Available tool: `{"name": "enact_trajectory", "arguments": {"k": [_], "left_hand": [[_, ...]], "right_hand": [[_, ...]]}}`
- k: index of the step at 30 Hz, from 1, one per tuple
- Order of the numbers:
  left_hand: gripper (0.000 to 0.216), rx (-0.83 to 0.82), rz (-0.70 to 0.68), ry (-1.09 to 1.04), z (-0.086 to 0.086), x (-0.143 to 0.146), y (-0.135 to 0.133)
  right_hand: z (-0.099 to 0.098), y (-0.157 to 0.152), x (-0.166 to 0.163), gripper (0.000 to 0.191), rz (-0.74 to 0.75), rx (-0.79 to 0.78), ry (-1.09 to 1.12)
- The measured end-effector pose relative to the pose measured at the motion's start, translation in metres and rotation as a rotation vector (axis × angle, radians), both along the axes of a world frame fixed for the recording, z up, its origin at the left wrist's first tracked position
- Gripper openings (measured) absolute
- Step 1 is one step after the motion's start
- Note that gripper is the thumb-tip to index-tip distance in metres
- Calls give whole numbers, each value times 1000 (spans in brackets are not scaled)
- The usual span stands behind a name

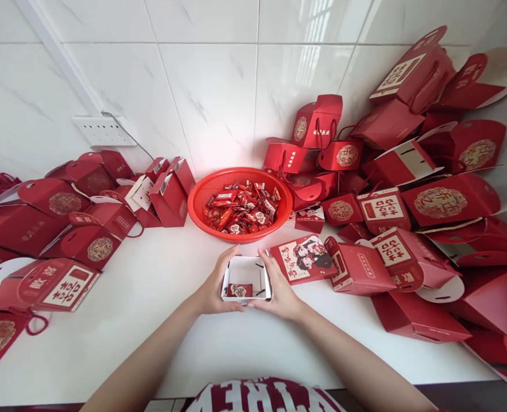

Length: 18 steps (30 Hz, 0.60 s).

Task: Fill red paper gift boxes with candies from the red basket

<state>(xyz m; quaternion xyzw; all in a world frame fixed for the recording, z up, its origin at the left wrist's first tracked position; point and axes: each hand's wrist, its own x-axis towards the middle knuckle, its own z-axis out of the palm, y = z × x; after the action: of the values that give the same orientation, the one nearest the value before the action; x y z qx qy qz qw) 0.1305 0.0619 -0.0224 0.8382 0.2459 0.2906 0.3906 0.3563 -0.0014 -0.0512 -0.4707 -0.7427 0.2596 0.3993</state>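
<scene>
A small open gift box (247,269) with a white inside stands on the white counter (159,297) in front of me. One red wrapped candy (239,290) lies in it. My left hand (216,286) grips the box's left side, fingers curled around it. My right hand (279,289) grips its right side the same way. Just beyond the box sits a round red basket (202,197) holding several red wrapped candies (242,206).
Piles of red gift boxes crowd both sides: folded and closed ones at the left (60,229), a taller heap at the right (408,200) reaching up the tiled wall. A white wall socket (103,130) is at the upper left. The counter's front edge runs below my arms.
</scene>
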Motion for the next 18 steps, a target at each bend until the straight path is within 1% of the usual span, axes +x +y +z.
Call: {"name": "enact_trajectory", "arguments": {"k": [2,5,7,9,11,13,14,15,16,17,18], "left_hand": [[134,-131,-1,-40,-11,1,0],[136,-315,-17,-158,-15,6,1],[134,-367,-7,-197,-14,8,2],[129,-355,14,-217,-14,8,4],[122,-330,18,-231,-14,6,7],[117,-326,7,-241,-15,4,8],[116,-333,-1,-242,-15,3,8],[117,-343,-7,-241,-15,2,9],[117,-348,-6,-239,-15,1,9],[118,-347,-3,-234,-15,1,9],[118,-342,1,-229,-16,1,9]], "right_hand": [[-2,2,-2,119,4,-4,-7],[-2,1,-6,114,-55,5,-65],[2,-3,-9,107,-117,56,-101],[12,-7,-9,94,-161,167,-121],[31,-6,-5,74,-205,296,-144],[58,5,2,49,-250,356,-168],[73,14,5,37,-256,320,-178],[88,27,9,31,-240,273,-190],[101,42,11,33,-229,184,-231],[113,59,13,39,-196,85,-327],[121,77,13,43,-148,-26,-472]]}}
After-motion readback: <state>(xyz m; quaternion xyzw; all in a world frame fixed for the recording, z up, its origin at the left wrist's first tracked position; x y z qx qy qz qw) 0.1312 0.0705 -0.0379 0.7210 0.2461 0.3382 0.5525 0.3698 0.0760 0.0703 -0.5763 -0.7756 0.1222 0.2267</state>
